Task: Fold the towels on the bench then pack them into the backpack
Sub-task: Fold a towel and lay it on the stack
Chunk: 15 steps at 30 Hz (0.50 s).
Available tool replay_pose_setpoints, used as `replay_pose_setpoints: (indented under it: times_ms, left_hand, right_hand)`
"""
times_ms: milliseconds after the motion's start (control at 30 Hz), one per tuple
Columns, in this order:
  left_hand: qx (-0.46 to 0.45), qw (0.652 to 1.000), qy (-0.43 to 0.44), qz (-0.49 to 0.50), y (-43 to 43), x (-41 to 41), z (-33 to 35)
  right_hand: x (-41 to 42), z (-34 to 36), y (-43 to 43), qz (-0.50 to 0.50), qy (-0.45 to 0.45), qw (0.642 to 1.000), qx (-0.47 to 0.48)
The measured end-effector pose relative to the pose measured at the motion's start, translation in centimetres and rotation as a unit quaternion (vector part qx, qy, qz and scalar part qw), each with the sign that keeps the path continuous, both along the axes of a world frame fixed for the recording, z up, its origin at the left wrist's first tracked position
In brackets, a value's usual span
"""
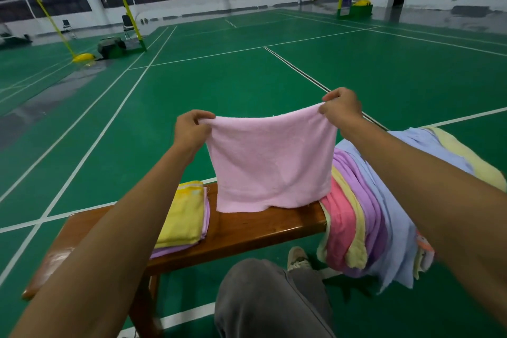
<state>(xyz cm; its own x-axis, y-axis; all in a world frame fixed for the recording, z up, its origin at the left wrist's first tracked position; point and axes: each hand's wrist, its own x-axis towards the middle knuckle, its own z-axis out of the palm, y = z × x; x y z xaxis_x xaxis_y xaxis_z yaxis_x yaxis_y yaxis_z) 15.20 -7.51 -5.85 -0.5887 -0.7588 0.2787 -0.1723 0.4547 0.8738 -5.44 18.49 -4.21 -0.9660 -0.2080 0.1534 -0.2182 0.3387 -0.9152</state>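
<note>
Fingers of my left hand (192, 129) and right hand (341, 107) pinch the soft pink terry towel (270, 164), folded yellow towel (183, 214) at eight o'clock.

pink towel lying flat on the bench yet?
No. The pink towel hangs upright, pinched at its top corners by the left hand and right hand, only its bottom edge touching the bench.

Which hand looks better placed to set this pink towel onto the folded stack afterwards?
Probably the left hand: the folded stack lies beneath it on the bench. The right hand holds the pink towel nearer the unfolded pile.
</note>
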Motion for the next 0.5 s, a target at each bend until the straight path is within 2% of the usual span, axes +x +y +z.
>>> replay_pose_setpoints:
  times_ms: [100, 233, 367, 433, 500]
  left_hand:
    - [-0.117, 0.989, -0.084, -0.009, -0.5, -0.1, 0.0]
    - [-0.286, 0.944, -0.161, 0.043, -0.8, -0.7, -0.6]
    - [-0.329, 0.924, -0.163, 0.11, -0.5, -0.7, -0.5]
    - [-0.331, 0.918, -0.175, 0.127, -0.6, -0.5, -0.1]
    - [-0.328, 0.914, -0.191, 0.141, -0.7, -0.3, 0.4]
  right_hand:
    - [-0.1, 0.2, 0.4, 0.019, 0.031, 0.994, 0.1]
    - [-1.0, 0.0, -0.1, 0.048, 0.089, 0.976, 0.195]
    - [-0.6, 0.5, -0.6, 0.038, 0.157, 0.943, 0.292]
    - [-0.5, 1.0, -0.7, 0.046, 0.146, 0.945, 0.288]
    - [-0.5, 1.4, -0.8, 0.063, 0.061, 0.976, 0.201]
